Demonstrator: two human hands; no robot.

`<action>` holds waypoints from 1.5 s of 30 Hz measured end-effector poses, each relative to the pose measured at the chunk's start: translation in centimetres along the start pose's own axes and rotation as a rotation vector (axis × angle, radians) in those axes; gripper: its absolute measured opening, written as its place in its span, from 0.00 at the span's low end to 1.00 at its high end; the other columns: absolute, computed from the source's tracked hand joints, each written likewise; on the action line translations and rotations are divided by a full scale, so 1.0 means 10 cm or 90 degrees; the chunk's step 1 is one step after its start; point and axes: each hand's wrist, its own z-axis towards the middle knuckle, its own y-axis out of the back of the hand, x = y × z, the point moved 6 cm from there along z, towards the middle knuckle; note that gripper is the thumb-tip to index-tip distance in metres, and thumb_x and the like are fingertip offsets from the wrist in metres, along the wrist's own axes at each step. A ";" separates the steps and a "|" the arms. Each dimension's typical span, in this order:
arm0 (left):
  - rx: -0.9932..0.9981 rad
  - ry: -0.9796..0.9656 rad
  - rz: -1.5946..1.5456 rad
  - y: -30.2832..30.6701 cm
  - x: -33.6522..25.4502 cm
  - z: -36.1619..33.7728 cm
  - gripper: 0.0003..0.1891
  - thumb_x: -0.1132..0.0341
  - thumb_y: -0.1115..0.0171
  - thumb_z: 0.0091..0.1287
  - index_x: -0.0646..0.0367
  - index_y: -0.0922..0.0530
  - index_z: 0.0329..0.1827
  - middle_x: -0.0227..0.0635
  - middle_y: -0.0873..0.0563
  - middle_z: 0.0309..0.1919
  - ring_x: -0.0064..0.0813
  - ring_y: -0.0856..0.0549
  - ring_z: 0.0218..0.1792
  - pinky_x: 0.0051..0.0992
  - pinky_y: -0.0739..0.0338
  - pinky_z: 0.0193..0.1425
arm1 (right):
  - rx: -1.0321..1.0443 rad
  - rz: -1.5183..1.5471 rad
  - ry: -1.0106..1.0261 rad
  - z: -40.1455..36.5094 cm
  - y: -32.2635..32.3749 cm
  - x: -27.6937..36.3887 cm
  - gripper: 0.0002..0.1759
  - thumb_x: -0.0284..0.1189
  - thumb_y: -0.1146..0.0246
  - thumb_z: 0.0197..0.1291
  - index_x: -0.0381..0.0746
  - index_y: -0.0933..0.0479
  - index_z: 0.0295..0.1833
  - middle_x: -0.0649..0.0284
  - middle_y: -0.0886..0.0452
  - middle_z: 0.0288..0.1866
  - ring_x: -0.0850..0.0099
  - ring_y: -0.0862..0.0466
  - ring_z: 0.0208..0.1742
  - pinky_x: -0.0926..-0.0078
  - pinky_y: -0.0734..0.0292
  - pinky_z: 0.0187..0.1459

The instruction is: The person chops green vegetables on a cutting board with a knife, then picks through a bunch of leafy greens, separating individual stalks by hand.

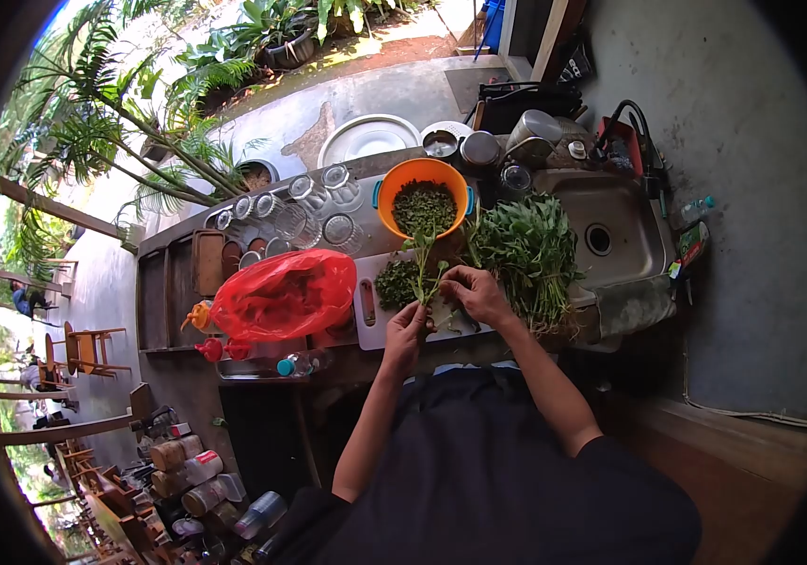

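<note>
My left hand (408,331) is closed round the lower stem of a leafy green sprig (423,256), which stands upright over a white cutting board (372,330). At the sprig's right side, my right hand (480,296) pinches at its leaves; the fingertips partly hide what they grip. A heap of small picked leaves (397,284) lies on the board, left of the sprig. Just beyond the board, an orange colander (394,226) with blue handles holds more picked greens (424,206). To the right lies a large bunch of uncut leafy greens (523,247), stems toward me.
A red plastic bag (283,297) sits left of the board, with a clear bottle (302,363) near the front edge. Several upturned glasses (339,232) stand behind the bag. At right is a metal sink (624,207); pots (479,149) stand along the back.
</note>
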 end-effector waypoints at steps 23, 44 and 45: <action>0.091 0.085 -0.125 -0.26 -0.01 -0.04 0.12 0.65 0.40 0.75 0.63 0.18 0.54 0.28 0.16 0.40 0.17 0.22 0.34 0.21 0.22 0.44 | -0.071 0.454 -0.056 0.03 -0.14 -0.51 0.08 0.34 0.38 0.72 0.41 0.23 0.44 0.68 0.18 0.34 0.79 0.19 0.31 0.82 0.24 0.32; -0.160 -0.389 0.681 -0.32 -0.62 -0.19 0.10 0.74 0.30 0.64 0.61 0.12 0.48 0.36 0.13 0.37 0.26 0.13 0.38 0.24 0.19 0.43 | -0.114 -0.252 0.136 -0.17 -0.01 0.57 0.09 0.23 0.31 0.60 0.34 0.16 0.46 0.56 0.13 0.39 0.70 0.13 0.38 0.71 0.19 0.39; -0.161 -0.389 0.681 -0.32 -0.62 -0.19 0.10 0.74 0.30 0.64 0.61 0.12 0.48 0.36 0.13 0.37 0.26 0.13 0.38 0.24 0.19 0.43 | -0.108 -0.277 0.184 -0.17 -0.06 0.60 0.11 0.22 0.31 0.58 0.34 0.16 0.47 0.54 0.13 0.39 0.67 0.12 0.38 0.70 0.19 0.40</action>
